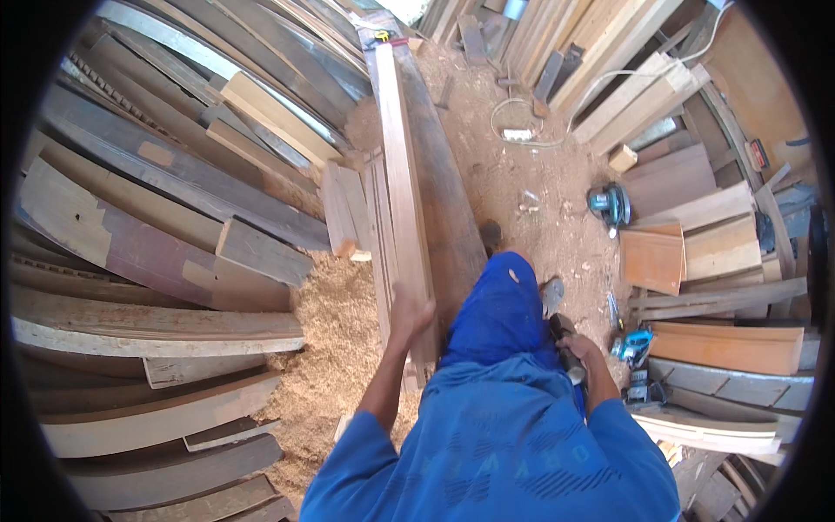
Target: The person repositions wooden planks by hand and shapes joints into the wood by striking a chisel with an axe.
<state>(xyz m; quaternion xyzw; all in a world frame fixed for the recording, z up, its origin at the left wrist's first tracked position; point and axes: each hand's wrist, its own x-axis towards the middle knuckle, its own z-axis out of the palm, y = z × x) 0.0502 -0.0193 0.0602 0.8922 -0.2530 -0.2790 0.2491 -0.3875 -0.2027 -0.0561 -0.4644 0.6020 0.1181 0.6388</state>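
A long, pale reddish-brown wooden plank (pixel 404 174) lies lengthwise on a wide dark board (pixel 448 209), running away from me. Near its close end, my left hand (pixel 412 317) is wrapped over the plank. Beside my right thigh, my right hand (pixel 584 350) is closed round a dark tool (pixel 561 327) with a grey, metallic-looking part below the fingers. My hand and leg hide much of that tool, so its kind cannot be made out. A yellow and black tool (pixel 382 36), perhaps a clamp or tape measure, sits at the plank's far end.
Stacked boards (pixel 174 200) crowd the left side, with wood shavings (pixel 335 322) heaped beside the plank. On the right lie a teal circular saw (pixel 608 205), another teal power tool (pixel 633 347) and boards (pixel 652 257). A white power strip (pixel 517 136) and its cable lie on the dusty floor.
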